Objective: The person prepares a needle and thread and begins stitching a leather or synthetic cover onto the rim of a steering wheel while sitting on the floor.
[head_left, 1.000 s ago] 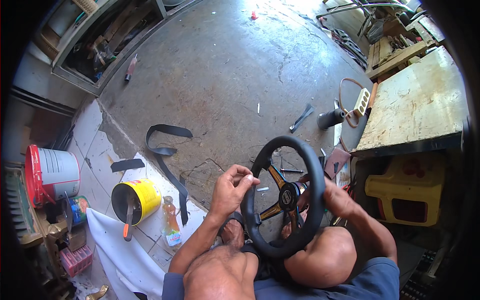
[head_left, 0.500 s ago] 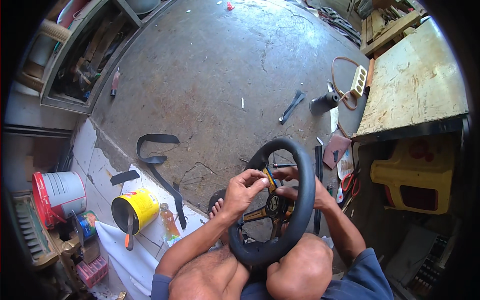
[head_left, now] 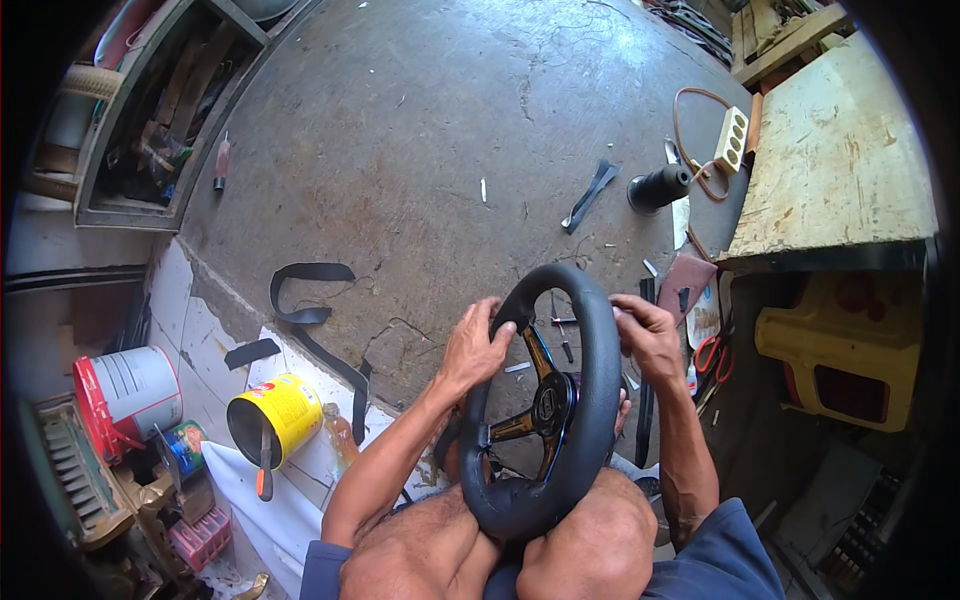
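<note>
A black steering wheel (head_left: 600,365) with three gold-and-dark spokes stands tilted against my knees. My left hand (head_left: 475,345) grips the upper left of its rim, thumb on the front. My right hand (head_left: 648,335) is just off the rim's right side, fingers curled and pinched together. Whatever is between those fingertips is too small to make out. Behind the wheel's opening, small dark tools (head_left: 565,335) lie on the floor.
At left stand a yellow can (head_left: 298,415) with an orange-handled blade in it and a white-and-red bucket (head_left: 140,390). Black strips (head_left: 340,370) curl across the floor. To the right are a thread cone (head_left: 655,190), red-handled scissors (head_left: 712,358) and a power strip (head_left: 732,140).
Both hands have left the upper spoke. My left hand has moved to the rim's upper left, my right hand outside the rim's right side. The wheel has turned slightly.
</note>
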Tool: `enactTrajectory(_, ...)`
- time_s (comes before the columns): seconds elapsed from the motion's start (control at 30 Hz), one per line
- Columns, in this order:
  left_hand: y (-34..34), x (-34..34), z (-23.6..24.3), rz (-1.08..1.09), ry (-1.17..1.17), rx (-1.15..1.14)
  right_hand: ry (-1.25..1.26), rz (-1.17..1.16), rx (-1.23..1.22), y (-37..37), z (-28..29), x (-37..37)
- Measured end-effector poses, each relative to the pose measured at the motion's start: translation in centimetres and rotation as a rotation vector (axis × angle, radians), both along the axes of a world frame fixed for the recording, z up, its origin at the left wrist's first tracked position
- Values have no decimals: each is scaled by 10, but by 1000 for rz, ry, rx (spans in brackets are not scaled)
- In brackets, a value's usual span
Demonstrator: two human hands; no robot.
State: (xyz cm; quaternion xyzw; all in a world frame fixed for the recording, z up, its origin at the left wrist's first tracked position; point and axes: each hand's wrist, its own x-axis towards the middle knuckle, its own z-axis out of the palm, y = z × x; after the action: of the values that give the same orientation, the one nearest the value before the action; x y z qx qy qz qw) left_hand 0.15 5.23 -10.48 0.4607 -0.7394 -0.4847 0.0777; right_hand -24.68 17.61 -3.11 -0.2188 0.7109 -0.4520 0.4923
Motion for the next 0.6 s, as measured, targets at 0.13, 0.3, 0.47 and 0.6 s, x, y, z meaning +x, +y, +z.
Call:
enactTrajectory(0.13,-12,-4,21,-5,-125,264,101,-43,17,0,-2,-22)
enactTrajectory(0.3,-26,-8,25,43,-13,264,405,362,-93,-11,-20,-12)
enactTrajectory(0.47,-3,-15,3,37,164,-71,447,371,-186,-21,-33,12)
enactTrajectory(0.6,12,-21,-3,183,129,-69,421,354,-259,-16,-83,18)
